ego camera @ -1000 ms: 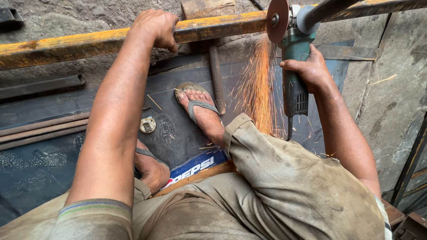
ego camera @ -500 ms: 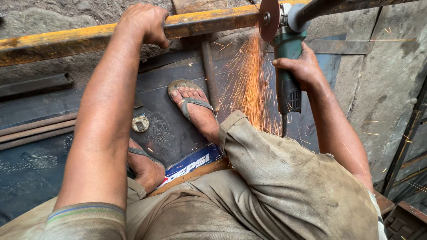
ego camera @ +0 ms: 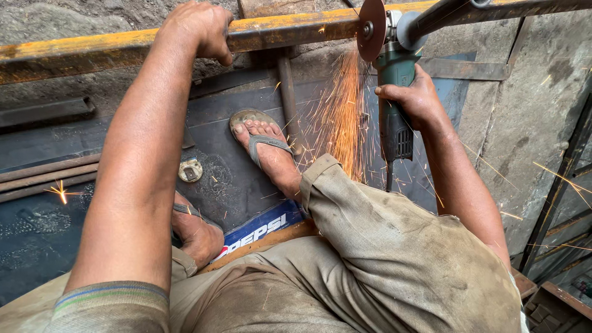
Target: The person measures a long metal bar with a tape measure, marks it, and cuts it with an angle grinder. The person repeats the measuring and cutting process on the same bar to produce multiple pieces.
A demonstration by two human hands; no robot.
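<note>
My left hand (ego camera: 198, 28) grips a long rusty yellow metal bar (ego camera: 80, 52) that runs across the top of the view. My right hand (ego camera: 414, 98) holds a green angle grinder (ego camera: 394, 92) by its body. The grinder's round disc (ego camera: 371, 29) bites into the bar to the right of my left hand. Orange sparks (ego camera: 345, 111) shower down from the cut toward my right knee. My feet in flip-flops (ego camera: 262, 142) rest on a dark sheet below.
A dark metal sheet (ego camera: 234, 179) covers the ground under my feet, with a small round metal part (ego camera: 190, 169) on it. Thin rods (ego camera: 43, 176) lie at the left. A hammer-like tool (ego camera: 287, 92) leans below the bar. Dark metal frames (ego camera: 558, 203) stand at the right.
The view has shifted slightly, so bar, grinder and hands sit a little further left and higher. The sparks keep falling; both hands keep their grip.
</note>
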